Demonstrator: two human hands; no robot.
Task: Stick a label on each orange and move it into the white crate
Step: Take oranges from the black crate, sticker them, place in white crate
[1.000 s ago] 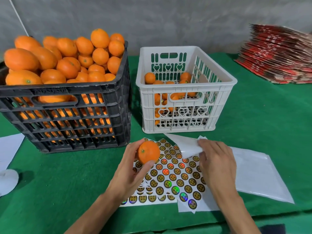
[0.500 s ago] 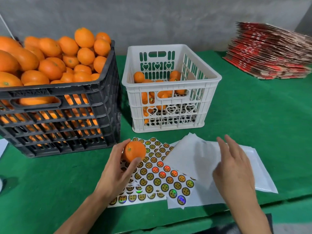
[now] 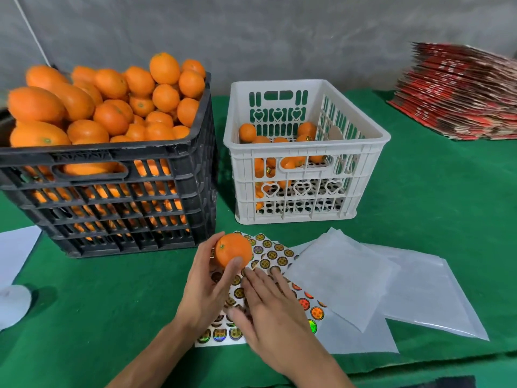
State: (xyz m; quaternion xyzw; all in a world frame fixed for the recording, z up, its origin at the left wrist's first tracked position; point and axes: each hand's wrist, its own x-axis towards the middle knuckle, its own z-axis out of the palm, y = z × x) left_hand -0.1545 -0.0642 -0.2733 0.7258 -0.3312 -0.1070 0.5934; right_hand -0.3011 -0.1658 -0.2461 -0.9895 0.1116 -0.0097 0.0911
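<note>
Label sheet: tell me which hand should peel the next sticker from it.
Right. The right hand already lies open, fingers flat on the label sheet, holding nothing. The left hand is busy gripping the orange above the sheet, so it probably can't peel without putting the fruit down.

The scene was evenly and fairly brightly lit from above, and soft shadows were cast beneath the black crate (image 3: 117, 191) and between it and the white crate (image 3: 302, 152). Rainbow glare was thrown off the sticker sheet (image 3: 279, 259), and a pale sheen off the plastic sleeve (image 3: 425, 298) toward 4 o'clock. Motion blur was seen on the right hand (image 3: 268, 306), and wide-angle bending toward the edges.
</note>
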